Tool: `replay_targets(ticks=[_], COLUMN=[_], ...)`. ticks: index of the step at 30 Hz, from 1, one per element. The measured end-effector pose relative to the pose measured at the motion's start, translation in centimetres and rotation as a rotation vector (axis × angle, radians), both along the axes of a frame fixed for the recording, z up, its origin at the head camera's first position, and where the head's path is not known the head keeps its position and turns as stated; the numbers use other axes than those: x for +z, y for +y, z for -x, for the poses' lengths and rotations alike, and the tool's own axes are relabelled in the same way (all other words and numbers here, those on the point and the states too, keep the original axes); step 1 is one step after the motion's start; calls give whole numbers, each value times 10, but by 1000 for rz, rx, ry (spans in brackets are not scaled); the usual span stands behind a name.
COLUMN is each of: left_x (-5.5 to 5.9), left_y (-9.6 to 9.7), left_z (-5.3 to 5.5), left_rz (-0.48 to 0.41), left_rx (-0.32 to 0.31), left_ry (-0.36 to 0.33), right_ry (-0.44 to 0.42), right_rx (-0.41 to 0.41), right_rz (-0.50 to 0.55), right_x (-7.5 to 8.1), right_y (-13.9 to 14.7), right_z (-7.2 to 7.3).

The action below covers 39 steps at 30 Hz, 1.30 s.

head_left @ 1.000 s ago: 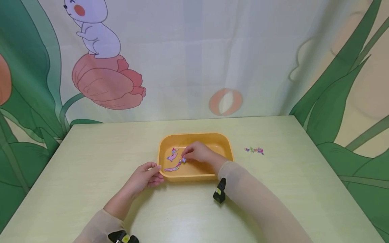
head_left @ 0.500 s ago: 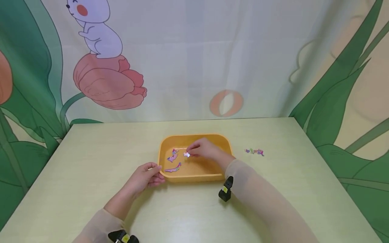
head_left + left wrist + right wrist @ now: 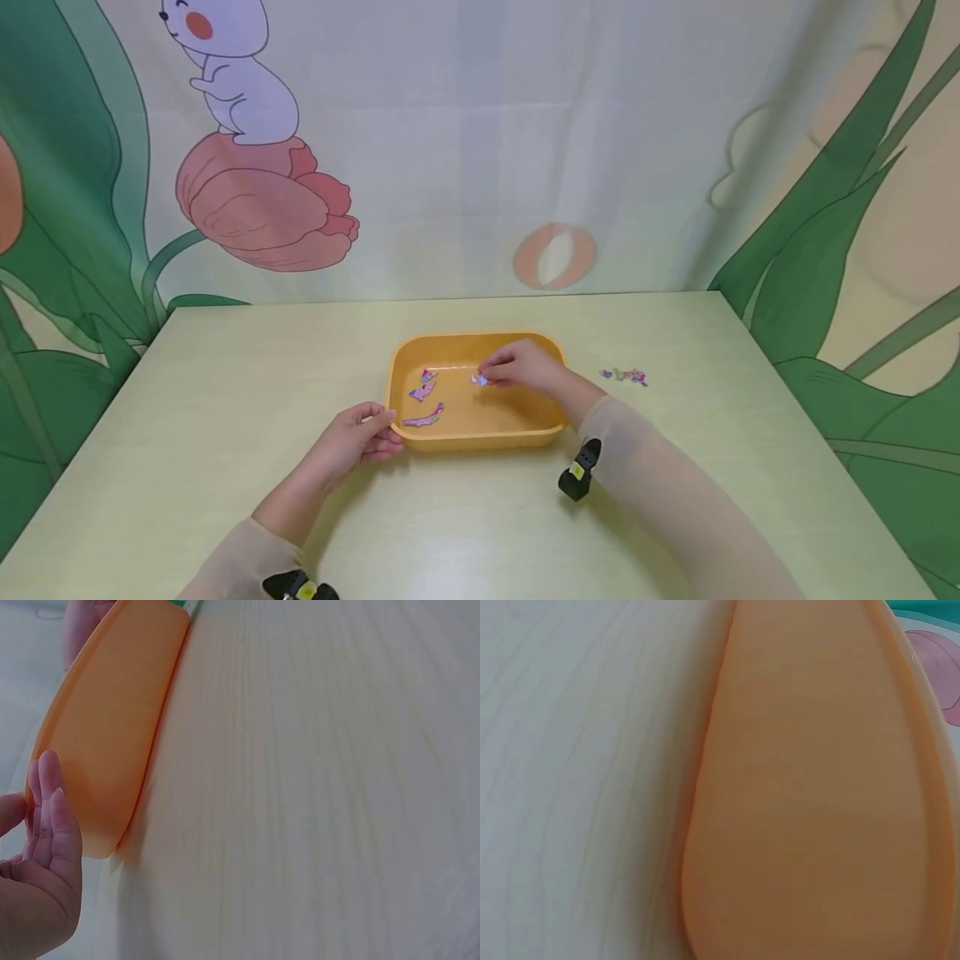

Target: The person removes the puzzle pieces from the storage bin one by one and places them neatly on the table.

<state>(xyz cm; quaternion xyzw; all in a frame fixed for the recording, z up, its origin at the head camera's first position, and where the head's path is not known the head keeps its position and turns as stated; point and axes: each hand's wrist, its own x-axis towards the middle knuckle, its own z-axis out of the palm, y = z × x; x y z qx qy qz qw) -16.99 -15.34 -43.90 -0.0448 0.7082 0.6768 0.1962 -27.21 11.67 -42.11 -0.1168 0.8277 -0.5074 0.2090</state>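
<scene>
A yellow-orange plastic tray (image 3: 442, 437) sits on the table. My left hand (image 3: 358, 435) pinches its rim at the near left corner; in the left wrist view the fingers (image 3: 64, 825) lie against the outer wall. Above the tray floor, my right hand (image 3: 525, 368) pinches a small colourful sticker (image 3: 478, 379) by its fingertips. On the tray's left side lie a curved rainbow-like sticker (image 3: 423, 417) and a pink-purple sticker (image 3: 422, 391), with a smaller one (image 3: 428, 376) behind it. The right wrist view holds only the tray's outer wall (image 3: 817, 787); the right hand is hidden there.
To the right of the tray, a row of small colourful stickers (image 3: 624, 376) lies on the pale wooden table (image 3: 465, 525). Behind the table's far edge hangs a printed curtain (image 3: 450, 167) with a white animal and flowers.
My right hand has moved right within the tray, carrying the small sticker away from the curved one. My left hand keeps its place at the rim.
</scene>
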Motion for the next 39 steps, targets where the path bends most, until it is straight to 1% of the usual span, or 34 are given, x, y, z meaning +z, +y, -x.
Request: replay_targets(ticks=[2, 8, 16, 17, 23, 24, 35, 39], left_x=[-1, -3, -4, -3, -2, -2, -4, -5], left_y=[0, 0, 0, 0, -1, -1, -2, -2], left_z=[0, 1, 1, 1, 0, 0, 1, 1], left_rz=[-2, -8, -4, -4, -5, -4, 1, -7], left_rx=[1, 4, 0, -1, -3, -3, -8, -9], left_ry=[-1, -5, 0, 1, 0, -1, -3, 0], right_ry=[-9, -41, -61, -62, -44, -41, -31, -43], right_rx=[-8, -32, -31, -27, -22, -28, -34, -42], right_rz=[-2, 36, 90, 91, 50, 46, 57, 52], right_x=[-1, -2, -1, 3, 10, 8, 16, 19], right_y=[3, 11, 20, 20, 25, 27, 40, 43], right_z=[0, 0, -2, -5, -6, -4, -5, -6])
